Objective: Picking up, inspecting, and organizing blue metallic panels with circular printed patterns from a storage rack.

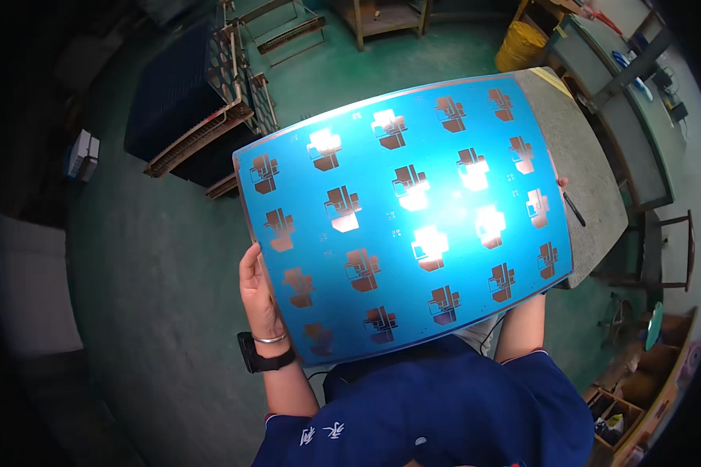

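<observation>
Grey tabletop point(596, 233): yellow strip point(553, 82) at far corner; black pen point(574, 208) over or on it, unclear. Green floor point(163, 311): white box point(83, 154), yellow bin point(520, 47).

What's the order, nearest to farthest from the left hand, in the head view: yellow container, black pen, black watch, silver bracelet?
1. Silver bracelet: on the wrist, nearest the left hand.
2. Black watch: just up the forearm.
3. Black pen: past the right edge of the blue panel.
4. Yellow container: upper-right background.
</observation>
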Demonstrator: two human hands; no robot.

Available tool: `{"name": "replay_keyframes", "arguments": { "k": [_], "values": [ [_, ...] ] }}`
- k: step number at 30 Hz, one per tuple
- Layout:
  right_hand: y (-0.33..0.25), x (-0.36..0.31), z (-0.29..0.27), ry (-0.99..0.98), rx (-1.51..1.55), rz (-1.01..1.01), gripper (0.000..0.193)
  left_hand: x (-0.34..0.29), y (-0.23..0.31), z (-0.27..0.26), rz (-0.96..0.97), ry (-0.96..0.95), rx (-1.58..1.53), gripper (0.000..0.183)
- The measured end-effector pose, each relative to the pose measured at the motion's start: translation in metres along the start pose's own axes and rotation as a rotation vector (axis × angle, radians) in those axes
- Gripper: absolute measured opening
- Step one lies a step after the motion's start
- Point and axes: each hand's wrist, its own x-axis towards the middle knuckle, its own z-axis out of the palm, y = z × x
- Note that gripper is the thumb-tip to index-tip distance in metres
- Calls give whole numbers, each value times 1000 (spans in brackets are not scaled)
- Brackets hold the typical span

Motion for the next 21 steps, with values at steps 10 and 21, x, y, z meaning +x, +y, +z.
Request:
{"name": "replay_keyframes", "arguments": {
  "k": [10,21],
  "values": [
    [-14,-2,-23,142,124,-40,48,3,-2,-7,-131,-183,-260,40],
    [26,-16,-25,-14,-128,-47,60,0,-41,-32,-568,-81,-487,31]
  ]
}}
